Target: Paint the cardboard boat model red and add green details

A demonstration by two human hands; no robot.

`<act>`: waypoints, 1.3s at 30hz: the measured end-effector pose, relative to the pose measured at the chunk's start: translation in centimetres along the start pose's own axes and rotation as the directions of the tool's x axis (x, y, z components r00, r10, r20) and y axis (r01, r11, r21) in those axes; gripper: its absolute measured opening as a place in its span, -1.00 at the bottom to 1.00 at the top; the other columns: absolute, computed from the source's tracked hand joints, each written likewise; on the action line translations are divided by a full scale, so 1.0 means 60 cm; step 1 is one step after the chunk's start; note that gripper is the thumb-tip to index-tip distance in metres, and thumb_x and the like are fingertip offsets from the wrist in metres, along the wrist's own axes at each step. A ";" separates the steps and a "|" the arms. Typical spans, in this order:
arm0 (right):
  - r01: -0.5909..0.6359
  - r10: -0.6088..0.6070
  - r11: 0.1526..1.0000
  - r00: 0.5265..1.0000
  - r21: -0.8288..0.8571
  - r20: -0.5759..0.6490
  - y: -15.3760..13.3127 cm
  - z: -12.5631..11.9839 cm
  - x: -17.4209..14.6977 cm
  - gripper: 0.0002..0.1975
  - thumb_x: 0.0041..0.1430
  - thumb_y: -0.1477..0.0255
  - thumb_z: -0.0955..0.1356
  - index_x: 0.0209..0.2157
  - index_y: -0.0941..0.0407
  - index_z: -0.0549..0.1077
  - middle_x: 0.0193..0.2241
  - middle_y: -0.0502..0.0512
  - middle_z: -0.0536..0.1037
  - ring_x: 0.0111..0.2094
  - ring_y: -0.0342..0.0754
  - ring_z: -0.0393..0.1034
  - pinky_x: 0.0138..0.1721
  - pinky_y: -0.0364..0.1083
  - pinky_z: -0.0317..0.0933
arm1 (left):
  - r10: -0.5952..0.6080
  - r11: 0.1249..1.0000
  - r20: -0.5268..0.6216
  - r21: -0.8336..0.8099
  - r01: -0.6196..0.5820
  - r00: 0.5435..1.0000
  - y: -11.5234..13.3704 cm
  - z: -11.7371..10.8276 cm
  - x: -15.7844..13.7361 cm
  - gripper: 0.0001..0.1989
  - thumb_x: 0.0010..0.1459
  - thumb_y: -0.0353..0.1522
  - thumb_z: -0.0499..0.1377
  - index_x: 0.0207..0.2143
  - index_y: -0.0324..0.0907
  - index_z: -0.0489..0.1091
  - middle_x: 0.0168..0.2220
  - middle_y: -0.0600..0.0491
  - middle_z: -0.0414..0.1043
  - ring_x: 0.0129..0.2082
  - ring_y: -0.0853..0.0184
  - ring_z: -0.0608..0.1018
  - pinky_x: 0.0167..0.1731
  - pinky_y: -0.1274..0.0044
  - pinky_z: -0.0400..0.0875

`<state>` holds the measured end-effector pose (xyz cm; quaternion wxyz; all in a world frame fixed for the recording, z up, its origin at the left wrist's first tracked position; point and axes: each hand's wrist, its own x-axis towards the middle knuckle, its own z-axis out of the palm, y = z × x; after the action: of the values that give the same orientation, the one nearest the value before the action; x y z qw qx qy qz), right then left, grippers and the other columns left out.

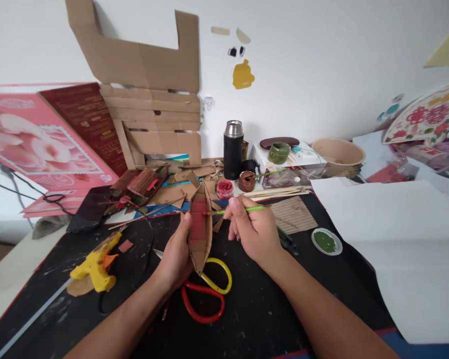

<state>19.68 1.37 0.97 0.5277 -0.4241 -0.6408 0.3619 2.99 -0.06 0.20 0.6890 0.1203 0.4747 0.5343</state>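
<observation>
My left hand (pixel 177 249) grips a small cardboard boat (pixel 199 249) by its left side, tilted so its inside faces me. The middle of that inside is red and both ends are bare brown. In my right hand (pixel 252 227) is a thin green paintbrush (pixel 257 208), pinched between thumb and fingers. Its tip touches the red area inside the boat. Beneath the boat lie scissors (pixel 204 319) with one red and one yellow handle loop, their blades partly hidden by my left hand. An open jar of red paint (pixel 225 189) stands just beyond.
A yellow glue gun (pixel 97 264) lies at left, near a painted model boat (pixel 144 184). Behind are a black thermos (pixel 233 149), a brown paint jar (pixel 247 181) and a green jar (pixel 279 153). Corrugated cardboard (pixel 294 214), a lid of green paint (pixel 326 242) and white paper (pixel 404 259) lie right.
</observation>
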 end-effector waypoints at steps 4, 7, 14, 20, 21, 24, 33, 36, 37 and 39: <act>-0.081 0.075 0.994 0.994 0.077 0.081 -0.002 0.009 -0.005 -0.39 0.58 -0.10 0.21 -0.40 0.05 0.46 -0.76 -0.15 0.32 -0.74 -0.16 0.31 -0.63 -0.19 0.10 | -0.002 0.999 0.077 -0.047 0.005 0.997 -0.001 -0.009 0.008 -0.53 0.53 -0.25 0.08 0.28 -0.31 0.55 -0.08 -0.20 0.79 -0.10 0.02 0.81 0.04 0.28 0.67; -0.121 0.104 0.986 0.983 0.113 0.151 -0.009 0.012 -0.006 -0.36 0.56 -0.11 0.21 -0.45 0.05 0.43 -0.77 -0.13 0.34 -0.76 -0.18 0.25 -0.66 -0.19 0.03 | -0.007 0.998 0.085 -0.058 0.012 0.996 -0.001 -0.015 0.010 -0.52 0.51 -0.22 0.13 0.28 -0.31 0.55 -0.11 -0.20 0.79 -0.17 0.02 0.82 -0.04 0.28 0.71; -0.200 0.151 0.937 0.971 0.286 0.183 -0.016 0.016 -0.003 -0.38 0.49 -0.15 0.29 -0.44 0.06 0.40 -0.76 -0.20 0.25 -0.76 -0.18 0.30 -0.68 -0.22 0.09 | 0.005 0.997 0.051 -0.080 -0.001 0.999 0.003 -0.009 0.005 -0.55 0.53 -0.28 0.08 0.26 -0.32 0.56 -0.16 -0.17 0.79 -0.19 0.04 0.82 -0.09 0.32 0.72; -0.187 0.157 0.927 0.981 0.324 0.116 -0.014 0.021 -0.003 -0.41 0.47 -0.15 0.32 -0.38 0.08 0.44 -0.72 -0.17 0.33 -0.70 -0.15 0.42 -0.63 -0.23 0.17 | 0.006 0.995 0.157 -0.097 0.009 0.988 -0.005 -0.007 0.005 -0.50 0.52 -0.21 0.10 0.30 -0.32 0.54 -0.05 -0.23 0.77 -0.09 -0.03 0.80 0.08 0.20 0.65; -0.204 0.167 0.922 0.976 0.328 0.136 -0.014 0.022 -0.004 -0.40 0.46 -0.17 0.31 -0.39 0.07 0.43 -0.74 -0.18 0.30 -0.71 -0.15 0.40 -0.65 -0.23 0.15 | 0.006 0.996 0.147 -0.092 0.008 0.989 -0.005 -0.007 0.005 -0.50 0.52 -0.22 0.10 0.30 -0.32 0.53 -0.05 -0.23 0.77 -0.09 -0.03 0.80 0.07 0.20 0.65; -0.250 0.186 0.913 0.959 0.323 0.216 -0.015 0.021 -0.006 -0.36 0.45 -0.20 0.29 -0.44 0.06 0.40 -0.77 -0.20 0.24 -0.77 -0.18 0.30 -0.69 -0.24 0.05 | -0.002 0.997 0.087 -0.080 0.009 0.996 -0.001 -0.009 0.004 -0.52 0.53 -0.24 0.08 0.30 -0.31 0.54 -0.07 -0.21 0.78 -0.12 0.00 0.81 0.04 0.24 0.67; -0.266 0.222 0.891 0.962 0.368 0.159 -0.023 0.022 0.000 -0.39 0.37 -0.21 0.36 -0.41 0.07 0.43 -0.74 -0.17 0.33 -0.72 -0.14 0.40 -0.67 -0.23 0.16 | -0.015 0.996 0.098 -0.085 0.023 0.995 0.002 -0.009 0.004 -0.53 0.52 -0.23 0.10 0.24 -0.33 0.58 -0.08 -0.23 0.78 -0.13 -0.01 0.81 0.05 0.25 0.66; -0.253 0.219 0.895 0.967 0.368 0.133 -0.019 0.023 0.001 -0.39 0.38 -0.20 0.36 -0.38 0.08 0.44 -0.72 -0.13 0.39 -0.68 -0.11 0.47 -0.67 -0.23 0.16 | -0.023 0.997 0.097 -0.066 0.030 0.995 0.002 -0.006 0.001 -0.51 0.55 -0.21 0.07 0.25 -0.35 0.57 -0.10 -0.22 0.78 -0.14 0.01 0.81 0.06 0.28 0.65; -0.250 0.220 0.895 0.968 0.368 0.122 -0.018 0.023 0.001 -0.39 0.38 -0.20 0.36 -0.37 0.08 0.45 -0.71 -0.13 0.39 -0.67 -0.10 0.49 -0.67 -0.23 0.16 | -0.025 0.998 0.091 -0.053 0.030 0.996 0.002 -0.006 0.000 -0.51 0.55 -0.21 0.07 0.25 -0.34 0.57 -0.12 -0.21 0.79 -0.16 0.03 0.81 0.04 0.29 0.65; -0.242 0.222 0.898 0.970 0.366 0.096 -0.015 0.021 0.004 -0.39 0.39 -0.21 0.35 -0.36 0.08 0.46 -0.70 -0.11 0.41 -0.65 -0.09 0.51 -0.67 -0.23 0.19 | -0.025 0.999 0.070 -0.028 0.027 0.997 0.003 -0.005 -0.001 -0.52 0.55 -0.21 0.09 0.27 -0.31 0.56 -0.18 -0.15 0.79 -0.24 0.09 0.80 -0.01 0.34 0.67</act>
<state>18.28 1.24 1.68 0.5353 -0.3790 -0.5181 0.5489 2.66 -0.16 0.23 0.7138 0.1229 0.4441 0.5274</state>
